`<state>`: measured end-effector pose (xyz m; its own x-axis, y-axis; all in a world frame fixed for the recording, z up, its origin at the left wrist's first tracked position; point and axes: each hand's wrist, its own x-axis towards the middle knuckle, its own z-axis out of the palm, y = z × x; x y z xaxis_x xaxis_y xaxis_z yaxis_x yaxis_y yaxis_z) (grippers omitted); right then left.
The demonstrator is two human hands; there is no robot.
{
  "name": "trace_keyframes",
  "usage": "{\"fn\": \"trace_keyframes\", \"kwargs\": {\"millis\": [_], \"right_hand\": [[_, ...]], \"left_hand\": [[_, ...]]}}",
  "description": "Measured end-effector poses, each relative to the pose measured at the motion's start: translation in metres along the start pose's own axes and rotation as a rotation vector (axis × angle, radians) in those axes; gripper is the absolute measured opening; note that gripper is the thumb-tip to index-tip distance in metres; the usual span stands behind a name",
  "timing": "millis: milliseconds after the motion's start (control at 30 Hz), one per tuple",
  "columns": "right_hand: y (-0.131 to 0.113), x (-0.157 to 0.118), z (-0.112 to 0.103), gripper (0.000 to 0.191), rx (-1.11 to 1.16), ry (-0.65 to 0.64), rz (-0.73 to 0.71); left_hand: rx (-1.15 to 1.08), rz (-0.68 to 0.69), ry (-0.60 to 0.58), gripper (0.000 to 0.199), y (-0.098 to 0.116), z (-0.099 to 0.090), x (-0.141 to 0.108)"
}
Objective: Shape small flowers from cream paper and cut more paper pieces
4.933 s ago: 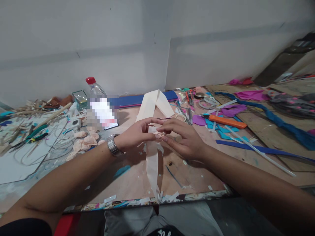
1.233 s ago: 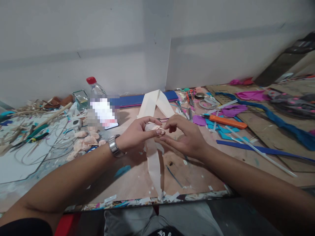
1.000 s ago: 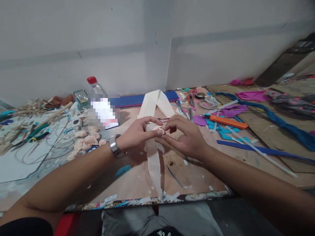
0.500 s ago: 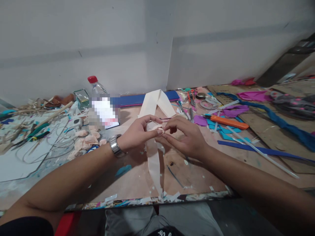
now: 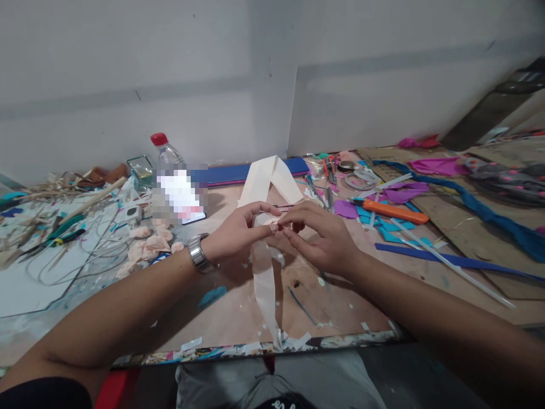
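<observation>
A long cream paper strip hangs down from between my hands toward the table's front edge. My left hand, with a metal watch at the wrist, pinches the gathered upper part of the strip between thumb and fingers. Against it, from the right, my right hand has its thumb and fingertips closed on the same gathered part. The fingers cover much of this small piece. Behind the hands lies a folded cream strip, bent to a peak.
To the left are a glowing phone, a red-capped bottle, pliers and crumpled peach paper. On the right lie an orange cutter, a blue strip, coloured scraps and cardboard.
My right hand's fingers have shifted slightly and curled closer over the gathered strip. My left hand keeps its pinch. The view has moved very little.
</observation>
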<state>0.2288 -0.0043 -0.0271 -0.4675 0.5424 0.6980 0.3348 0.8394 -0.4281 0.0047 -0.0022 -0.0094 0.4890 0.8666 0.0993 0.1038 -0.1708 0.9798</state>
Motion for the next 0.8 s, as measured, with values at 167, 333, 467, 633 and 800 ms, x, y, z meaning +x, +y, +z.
{"fn": "trace_keyframes", "kwargs": {"millis": [167,333,467,633,800], "right_hand": [[0.0012,0.0009,-0.0039,0.019,-0.016,0.035,0.001],[0.0016,-0.0011,-0.0041,0.022,-0.003,0.02,0.025],[-0.0006,-0.0039,-0.0016,0.022,0.012,0.015,0.039],[-0.0006,-0.0035,-0.0009,0.024,0.031,0.01,0.002],[0.0001,0.0008,-0.0032,0.005,0.042,0.049,-0.016]], "left_hand": [[-0.041,-0.046,0.07,0.032,0.0043,0.0007,-0.0009],[0.094,0.043,0.04,0.03,0.0022,0.0004,-0.0014],[0.09,0.052,0.017,0.033,-0.003,0.001,-0.0014],[0.131,0.074,0.028,0.026,-0.0023,0.0017,-0.0008],[0.102,0.068,-0.017,0.026,-0.0012,0.001,-0.0007]]}}
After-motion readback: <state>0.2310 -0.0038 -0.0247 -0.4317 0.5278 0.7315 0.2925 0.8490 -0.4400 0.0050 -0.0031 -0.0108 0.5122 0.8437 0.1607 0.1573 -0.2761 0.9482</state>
